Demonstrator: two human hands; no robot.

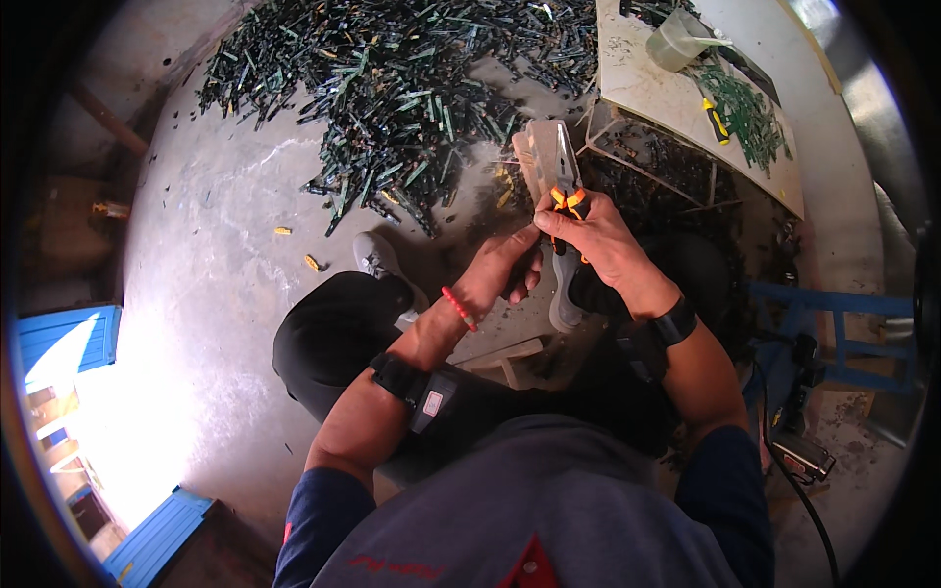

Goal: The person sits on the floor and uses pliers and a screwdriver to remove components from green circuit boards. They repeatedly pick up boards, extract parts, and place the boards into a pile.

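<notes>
My right hand (pixel 606 240) is closed around pliers (pixel 569 200) with orange and black handles. Their metal jaws point away from me, over a wooden block (pixel 531 162). My left hand (pixel 495 267) is beside it on the left, its thumb meeting the right thumb near the handles. The left fingers are curled in; a dark patch shows under them, but what they hold, if anything, I cannot make out. Both hands are above the floor, between my knees.
A large pile of dark green and black strips (pixel 392 108) covers the far floor. At the right, a pale board (pixel 637 83) bears a translucent jug (pixel 672 44), green strips (pixel 745 113) and a yellow-black tool (pixel 715 122). A blue frame (pixel 833 304) stands near my right elbow.
</notes>
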